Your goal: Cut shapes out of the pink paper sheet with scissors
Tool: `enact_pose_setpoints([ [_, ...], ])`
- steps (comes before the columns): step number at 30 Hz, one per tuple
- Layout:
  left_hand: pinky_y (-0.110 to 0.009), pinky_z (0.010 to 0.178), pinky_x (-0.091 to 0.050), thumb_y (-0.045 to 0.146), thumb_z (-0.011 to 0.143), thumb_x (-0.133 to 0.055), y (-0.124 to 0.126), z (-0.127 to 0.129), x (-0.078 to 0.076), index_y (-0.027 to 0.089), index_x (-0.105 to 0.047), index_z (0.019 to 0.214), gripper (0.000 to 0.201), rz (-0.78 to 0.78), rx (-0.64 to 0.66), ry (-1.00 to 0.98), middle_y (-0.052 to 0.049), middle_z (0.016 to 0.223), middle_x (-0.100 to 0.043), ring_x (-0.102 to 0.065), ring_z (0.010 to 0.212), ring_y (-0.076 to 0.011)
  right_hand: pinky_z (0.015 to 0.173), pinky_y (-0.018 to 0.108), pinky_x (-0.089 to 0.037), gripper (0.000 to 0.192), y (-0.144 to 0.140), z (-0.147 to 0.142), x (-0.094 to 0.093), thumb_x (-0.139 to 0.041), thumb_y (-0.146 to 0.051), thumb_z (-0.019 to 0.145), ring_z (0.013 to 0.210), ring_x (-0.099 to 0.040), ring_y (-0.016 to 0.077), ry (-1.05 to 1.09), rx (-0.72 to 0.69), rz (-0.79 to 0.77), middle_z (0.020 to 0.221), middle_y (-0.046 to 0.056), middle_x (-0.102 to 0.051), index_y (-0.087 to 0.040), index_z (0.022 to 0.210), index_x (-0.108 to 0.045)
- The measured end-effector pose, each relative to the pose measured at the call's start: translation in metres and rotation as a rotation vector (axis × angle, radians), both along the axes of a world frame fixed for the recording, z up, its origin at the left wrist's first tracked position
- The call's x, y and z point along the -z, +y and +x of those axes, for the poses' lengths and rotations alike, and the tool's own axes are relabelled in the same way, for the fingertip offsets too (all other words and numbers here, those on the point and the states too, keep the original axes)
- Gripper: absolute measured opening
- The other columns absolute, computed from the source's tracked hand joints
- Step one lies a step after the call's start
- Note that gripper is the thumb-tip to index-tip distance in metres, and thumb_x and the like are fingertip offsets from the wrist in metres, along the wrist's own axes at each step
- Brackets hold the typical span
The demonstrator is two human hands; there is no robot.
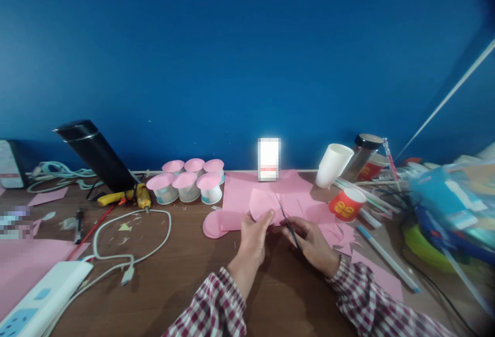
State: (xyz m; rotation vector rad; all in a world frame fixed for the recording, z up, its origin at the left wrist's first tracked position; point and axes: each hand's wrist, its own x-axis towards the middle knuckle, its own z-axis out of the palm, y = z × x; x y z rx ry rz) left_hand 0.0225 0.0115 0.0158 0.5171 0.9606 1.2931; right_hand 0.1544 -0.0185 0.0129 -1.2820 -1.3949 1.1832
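A piece of pink paper (260,204) with a rounded edge is pinched in my left hand (255,236), thumb on top. My right hand (311,244) is closed around a pair of scissors (294,237), their dark blades pointing up and away beside the paper's right edge. How far the blades are apart I cannot make out. Beneath both hands lies a larger pink sheet (240,187) on the brown table. Just left of my left hand, a cut pink paper circle (214,225) rests at the sheet's corner.
Several small cups topped with pink discs (184,180) stand at the left back. Left of them are a yellow glue gun (144,196), a black flask (96,154) and a white cable (133,262). On the right are a red paper cup (347,205), white cups (334,164) and pink scraps (344,234).
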Motion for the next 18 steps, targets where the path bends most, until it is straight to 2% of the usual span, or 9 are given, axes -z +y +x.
enact_pose_setpoints([
  [5, -0.024, 0.047, -0.047, 0.029, 0.051, -0.083, 0.0008, -0.0005, 0.0004, 0.014, -0.056, 0.080, 0.042, -0.034, -0.027, 0.029, 0.002, 0.056, -0.060, -0.057, 0.048, -0.0126, 0.046, 0.023, -0.043, 0.037, -0.0008, -0.0005, -0.0021, -0.071, -0.045, 0.072, 0.053, -0.051, 0.0124, -0.024, 0.000, 0.019, 0.067, 0.003, -0.064, -0.014, 0.091, -0.068],
  [11, -0.028, 0.051, -0.051, 0.028, 0.055, -0.081, 0.0018, -0.0001, 0.0038, 0.014, -0.055, 0.083, 0.042, -0.019, 0.017, 0.017, 0.000, 0.059, -0.062, -0.060, 0.051, -0.0150, 0.045, 0.021, -0.041, 0.037, -0.0005, -0.0004, 0.0008, -0.070, -0.046, 0.072, 0.052, -0.049, 0.0113, 0.004, -0.006, 0.022, 0.067, 0.002, -0.063, -0.014, 0.091, -0.066],
  [18, -0.028, 0.050, -0.051, 0.028, 0.052, -0.082, 0.0014, 0.0005, 0.0040, 0.013, -0.058, 0.085, 0.044, -0.036, 0.004, -0.007, -0.001, 0.060, -0.062, -0.060, 0.052, -0.0161, 0.046, 0.022, -0.042, 0.039, 0.0007, 0.0003, 0.0020, -0.067, -0.051, 0.073, 0.053, -0.050, 0.0123, 0.000, -0.002, 0.023, 0.069, 0.003, -0.064, -0.015, 0.091, -0.066],
])
